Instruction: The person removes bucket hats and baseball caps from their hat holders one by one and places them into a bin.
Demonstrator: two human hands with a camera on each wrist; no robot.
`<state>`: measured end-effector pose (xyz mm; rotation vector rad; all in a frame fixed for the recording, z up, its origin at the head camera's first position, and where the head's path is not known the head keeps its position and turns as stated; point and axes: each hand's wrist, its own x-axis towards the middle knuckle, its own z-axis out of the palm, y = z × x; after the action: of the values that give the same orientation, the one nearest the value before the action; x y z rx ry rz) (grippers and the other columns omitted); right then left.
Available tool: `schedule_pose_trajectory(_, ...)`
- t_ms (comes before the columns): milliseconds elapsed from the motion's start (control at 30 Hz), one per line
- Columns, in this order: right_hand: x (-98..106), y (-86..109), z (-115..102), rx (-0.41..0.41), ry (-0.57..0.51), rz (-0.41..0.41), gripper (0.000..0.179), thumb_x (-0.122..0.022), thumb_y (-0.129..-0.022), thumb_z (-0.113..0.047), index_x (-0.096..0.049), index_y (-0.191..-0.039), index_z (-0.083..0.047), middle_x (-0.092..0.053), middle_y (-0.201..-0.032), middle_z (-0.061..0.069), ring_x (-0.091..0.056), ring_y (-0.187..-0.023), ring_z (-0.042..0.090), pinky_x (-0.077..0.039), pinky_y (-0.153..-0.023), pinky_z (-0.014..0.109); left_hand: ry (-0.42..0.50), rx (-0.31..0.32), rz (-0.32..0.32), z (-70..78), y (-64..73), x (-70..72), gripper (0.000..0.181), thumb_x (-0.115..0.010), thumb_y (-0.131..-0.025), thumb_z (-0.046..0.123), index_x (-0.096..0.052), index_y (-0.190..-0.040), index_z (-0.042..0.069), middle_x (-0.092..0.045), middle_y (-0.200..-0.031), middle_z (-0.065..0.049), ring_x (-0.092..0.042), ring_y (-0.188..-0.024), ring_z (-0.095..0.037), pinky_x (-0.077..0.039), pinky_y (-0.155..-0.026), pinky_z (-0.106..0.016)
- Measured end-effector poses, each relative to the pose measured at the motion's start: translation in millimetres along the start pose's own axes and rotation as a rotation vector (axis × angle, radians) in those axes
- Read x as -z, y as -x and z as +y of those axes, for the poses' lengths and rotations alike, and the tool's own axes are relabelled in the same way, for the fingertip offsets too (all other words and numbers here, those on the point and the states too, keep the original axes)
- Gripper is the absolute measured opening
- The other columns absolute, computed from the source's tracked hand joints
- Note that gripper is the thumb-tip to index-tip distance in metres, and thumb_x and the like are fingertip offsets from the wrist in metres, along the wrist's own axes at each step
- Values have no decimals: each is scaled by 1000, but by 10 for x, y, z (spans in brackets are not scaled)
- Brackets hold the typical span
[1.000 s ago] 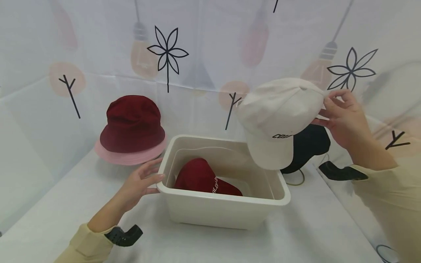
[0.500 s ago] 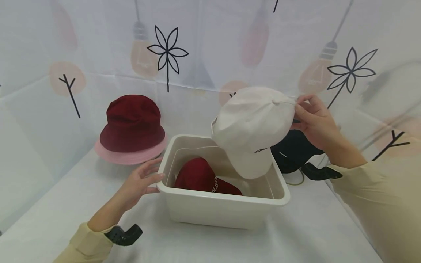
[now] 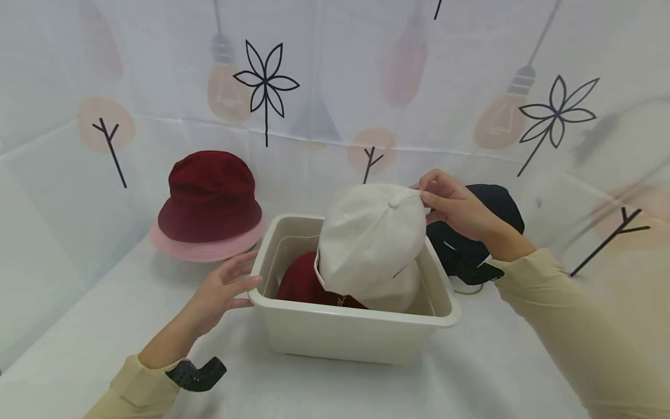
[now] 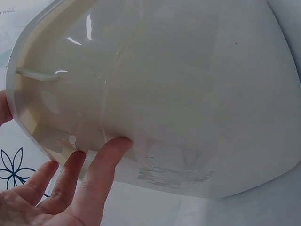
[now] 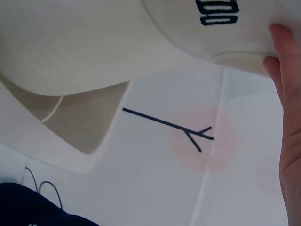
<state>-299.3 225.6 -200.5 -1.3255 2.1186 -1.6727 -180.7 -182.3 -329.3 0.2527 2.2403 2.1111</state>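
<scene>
The right hand [image 3: 452, 205] pinches the edge of a white cap [image 3: 371, 238]; the left hand [image 3: 218, 297], fingers spread, touches the left end of a cream bin [image 3: 340, 334]. The white cap's visor hangs inside the bin, covering much of a red cap [image 3: 299, 282]; whether the two touch is unclear. A dark cap [image 3: 499, 206] is partly hidden behind the right hand. A maroon-and-pink bucket hat [image 3: 211, 198] sits on the worktop [image 3: 471, 372], behind the left hand.

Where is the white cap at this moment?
In the head view, the white cap is just right of centre, pinched by the right hand, its brim inside the pale bin and its crown partly covering the red cap.
</scene>
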Motion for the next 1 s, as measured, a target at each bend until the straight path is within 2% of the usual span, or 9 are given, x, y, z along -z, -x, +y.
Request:
schedule_pose_trajectory(200, -86, -134, 119, -130, 106, -95, 8, -43, -99, -9, -48, -102, -14, -56, -118, 7, -56, -102, 23, -54, -73, 41, -6, 7, 10, -13, -8, 1, 66, -63, -89, 19, -30, -144, 9, -36, -139, -23, -42, -122, -39, -51, -82, -45)
schedule_pose_trajectory(367, -172, -246, 215, -216, 120, -165, 4, -46, -98, -9, -48, -100, -11, -53, -120, 11, -55, -105, 27, -54, -74, 46, -9, 13, 23, -37, -26, -6, 65, -65, -88, 19, -32, -143, 10, -38, -138, -22, -43, -121, -39, -52, -81, -44)
schedule_pose_trajectory(667, -413, -397, 359, -315, 129, -238, 7, -48, -97, -11, -47, -101, -5, -51, -124, 15, -54, -106, 28, -54, -75, 45, -10, 18, 6, -34, -24, 16, 66, -64, -88, 20, -31, -144, 10, -35, -140, -23, -42, -122, -40, -51, -82, -45)
schedule_pose_trajectory(767, -506, -455, 411, -317, 153, -248, 13, -51, -96, -11, -49, -104, 0, -48, -126, 18, -52, -109, 31, -54, -75, 44, -4, 18, -1, -27, -16, 24, 66, -63, -89, 20, -30, -144, 9, -34, -140, -23, -42, -122, -39, -51, -82, -44)
schedule_pose_trajectory(900, -596, -503, 438, -273, 259, -229, 18, -59, -91, -7, -53, -104, 5, -52, -113, 18, -55, -102, 36, -54, -76, 41, 1, 19, -5, -28, -13, 24, 65, -63, -89, 19, -29, -144, 9, -34, -141, -22, -42, -122, -38, -51, -82, -44)
schedule_pose_trajectory(1000, -628, -500, 421, -269, 339, -292, 17, -64, -86, -4, -58, -101, 3, -56, -101, 12, -58, -93, 31, -54, -74, 38, 2, 20, -5, -28, -14, 20, 65, -63, -89, 19, -30, -144, 9, -35, -140, -22, -42, -122, -37, -51, -82, -43)
